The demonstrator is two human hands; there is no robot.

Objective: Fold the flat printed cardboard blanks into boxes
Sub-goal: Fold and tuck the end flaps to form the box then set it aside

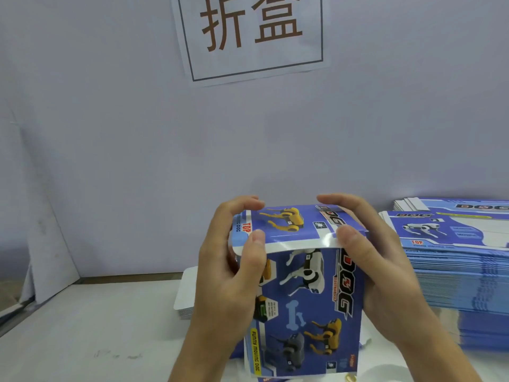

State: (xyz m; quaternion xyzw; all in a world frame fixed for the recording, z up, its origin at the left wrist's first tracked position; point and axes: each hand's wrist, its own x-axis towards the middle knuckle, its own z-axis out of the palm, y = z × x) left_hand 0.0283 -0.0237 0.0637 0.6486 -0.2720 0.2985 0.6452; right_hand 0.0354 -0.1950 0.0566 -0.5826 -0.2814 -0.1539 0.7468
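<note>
Blue printed dog box (308, 293) is standing upright between both hands, left hand (234, 260) gripping at nine o'clock, right hand (380, 260) gripping at three, thumbs pressing its top flap (286, 224) down.

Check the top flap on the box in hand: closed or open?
Partly closed. The top flap is bent over the box, its white edge untucked, under both thumbs of left hand and right hand.

Bare desk (82, 326) is left open on the left; the right is blocked by stacked blanks (454, 271).
</note>
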